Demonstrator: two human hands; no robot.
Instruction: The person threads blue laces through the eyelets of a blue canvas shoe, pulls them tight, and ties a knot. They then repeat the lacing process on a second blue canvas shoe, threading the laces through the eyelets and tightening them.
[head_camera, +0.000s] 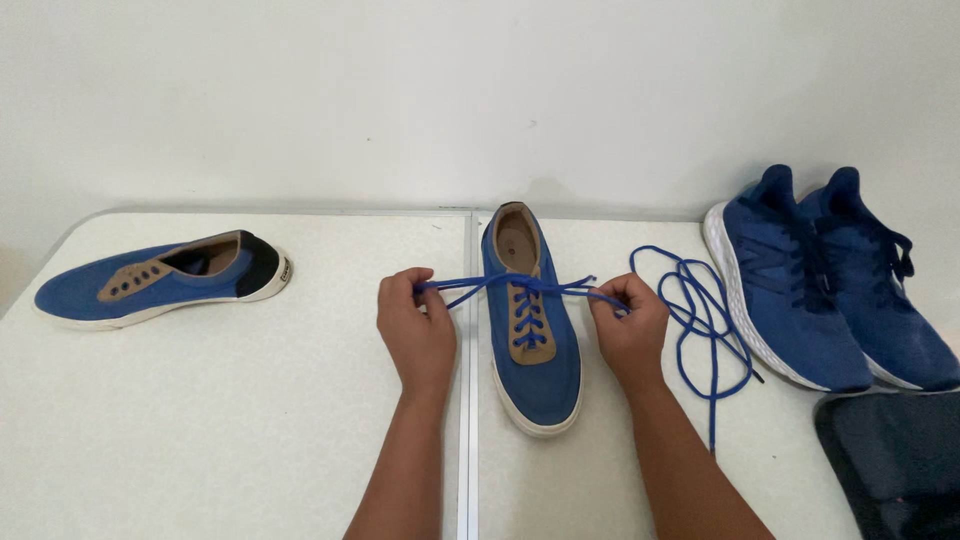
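Blue shoe (535, 350) at table centre, its lace (520, 285) drawn out to both sides by two hands.

Shoe: toe pointed toward the person, tan lace panel, pale sole, standing just right of the table (250, 420) seam. Left hand (415, 330): fingers pinched on the left lace end. Right hand (628, 325): fingers pinched on the right lace end. Matching shoe (160, 280): unlaced, lay on its side at far left, well apart. Loose blue lace (705, 320): tangled just right of the right hand. Pair of blue running shoes (830, 285): far right. Dark bag (895, 465): lower right corner.
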